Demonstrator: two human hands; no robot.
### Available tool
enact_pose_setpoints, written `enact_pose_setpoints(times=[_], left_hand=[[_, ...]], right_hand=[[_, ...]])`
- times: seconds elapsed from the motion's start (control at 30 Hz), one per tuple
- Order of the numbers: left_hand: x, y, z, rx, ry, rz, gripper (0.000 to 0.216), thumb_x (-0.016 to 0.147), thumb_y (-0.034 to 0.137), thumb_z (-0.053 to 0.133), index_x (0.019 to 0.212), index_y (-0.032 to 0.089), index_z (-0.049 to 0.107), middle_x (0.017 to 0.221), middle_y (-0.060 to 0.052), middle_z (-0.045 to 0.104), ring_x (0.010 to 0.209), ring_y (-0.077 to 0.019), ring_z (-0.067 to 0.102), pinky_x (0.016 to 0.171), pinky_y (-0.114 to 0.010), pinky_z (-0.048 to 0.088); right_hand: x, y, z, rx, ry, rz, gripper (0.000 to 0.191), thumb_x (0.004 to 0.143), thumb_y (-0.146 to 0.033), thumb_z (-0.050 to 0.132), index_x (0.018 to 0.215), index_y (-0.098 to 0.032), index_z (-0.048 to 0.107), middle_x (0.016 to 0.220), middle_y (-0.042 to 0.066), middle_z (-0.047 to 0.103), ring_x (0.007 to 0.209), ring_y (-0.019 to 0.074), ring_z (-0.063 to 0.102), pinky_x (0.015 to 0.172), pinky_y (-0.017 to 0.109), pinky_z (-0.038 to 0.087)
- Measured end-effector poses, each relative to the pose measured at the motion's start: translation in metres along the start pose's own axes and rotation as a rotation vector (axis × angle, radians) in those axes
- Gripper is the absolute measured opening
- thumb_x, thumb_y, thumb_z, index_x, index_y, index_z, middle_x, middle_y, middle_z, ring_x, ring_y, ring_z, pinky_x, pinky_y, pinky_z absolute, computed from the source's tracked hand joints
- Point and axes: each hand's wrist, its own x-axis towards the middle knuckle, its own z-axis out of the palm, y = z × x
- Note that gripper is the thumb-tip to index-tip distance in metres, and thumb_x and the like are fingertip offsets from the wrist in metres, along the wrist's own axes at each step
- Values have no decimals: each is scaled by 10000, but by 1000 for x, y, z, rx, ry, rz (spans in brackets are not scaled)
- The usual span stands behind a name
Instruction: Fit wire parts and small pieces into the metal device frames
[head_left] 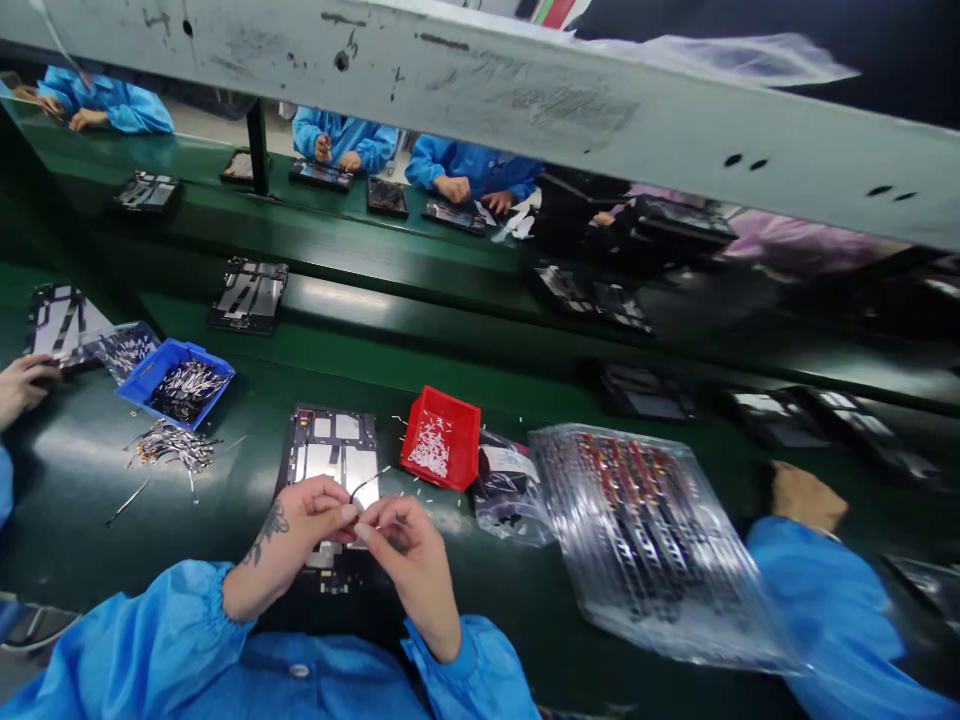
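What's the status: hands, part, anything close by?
Left hand and right hand pinch a thin cable together. Both over the open tablet frame. Red bin close at right.

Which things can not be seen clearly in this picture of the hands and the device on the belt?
- Small dark part, head view: too thin to identify; pinched between left hand and right hand.
- Open device: its near half is hidden behind both hands.
- Contents of the red bin: white pieces too small to name.
- Plastic-wrapped tray: glare and blur hide its parts.
- Neighbour's hand: blurred, its grip unclear.
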Motion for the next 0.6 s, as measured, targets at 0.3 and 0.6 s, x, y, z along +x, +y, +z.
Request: enact_pose_setpoints(times=[0.3,0.6], left_hand=[[0,0,-9,228,-52,93,169,728,322,660,756,156,669,615,51,672,708,-190,649,712,-282,476],[-2,1,-6,495,-1,270,145,785,293,579,742,165,632,602,4,633,585,-123,558,551,-206,393]], right_hand=[[2,0,-2,-354,28,-261,244,833,-218,622,653,-217,457,741,-2,632,736,160,585,748,314,424],[5,-5,-2,-432,-6,-266,305,842,-187,585,600,-230,404,740,12,643,746,196,583,698,346,423]])
